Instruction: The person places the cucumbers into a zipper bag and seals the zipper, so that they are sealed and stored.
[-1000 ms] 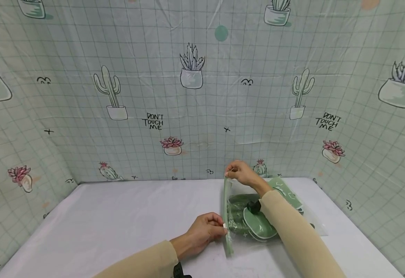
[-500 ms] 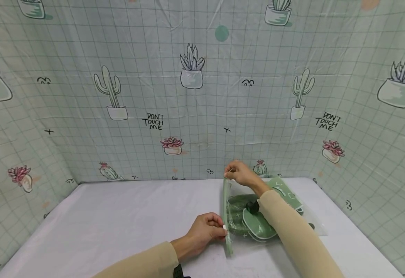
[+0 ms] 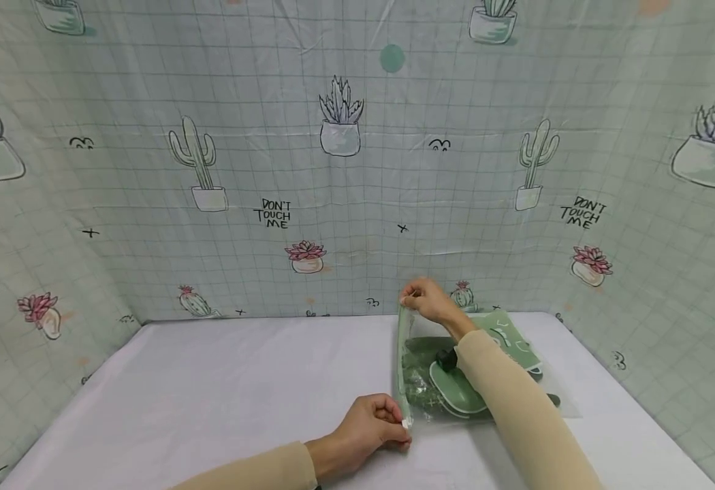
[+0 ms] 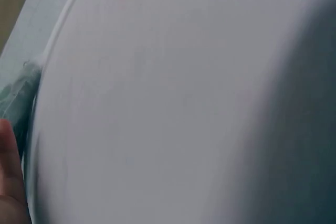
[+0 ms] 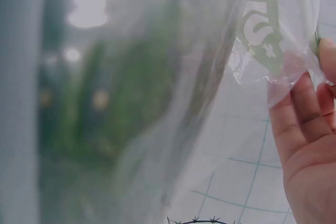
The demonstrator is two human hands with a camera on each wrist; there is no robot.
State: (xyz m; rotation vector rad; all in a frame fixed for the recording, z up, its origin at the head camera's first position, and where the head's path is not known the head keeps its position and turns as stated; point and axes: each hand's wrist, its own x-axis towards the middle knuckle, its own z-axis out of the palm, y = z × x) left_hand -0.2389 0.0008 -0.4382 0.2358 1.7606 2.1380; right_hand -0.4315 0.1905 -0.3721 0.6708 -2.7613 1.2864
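Note:
A clear plastic zip bag point(image 3: 420, 381) with green printing lies on the right half of the table, its green zip strip point(image 3: 402, 367) running from far to near. At the strip's near end my left hand point(image 3: 366, 430) pinches the small white slider point(image 3: 405, 423). My right hand point(image 3: 429, 299) pinches the strip's far end, and its forearm crosses over the bag and hides part of it. In the right wrist view the clear film point(image 5: 262, 61) lies between thumb and fingers. Only the edge of my left hand point(image 4: 9, 177) shows in the left wrist view.
A white cloth covers the table point(image 3: 241, 381). Behind it and along both sides hangs a grid-patterned curtain point(image 3: 357, 204) printed with cacti, meeting the table's far edge close to my right hand.
My left hand has slid toward the near end of the zip strip, taking the white slider along. The right hand keeps its hold on the far end.

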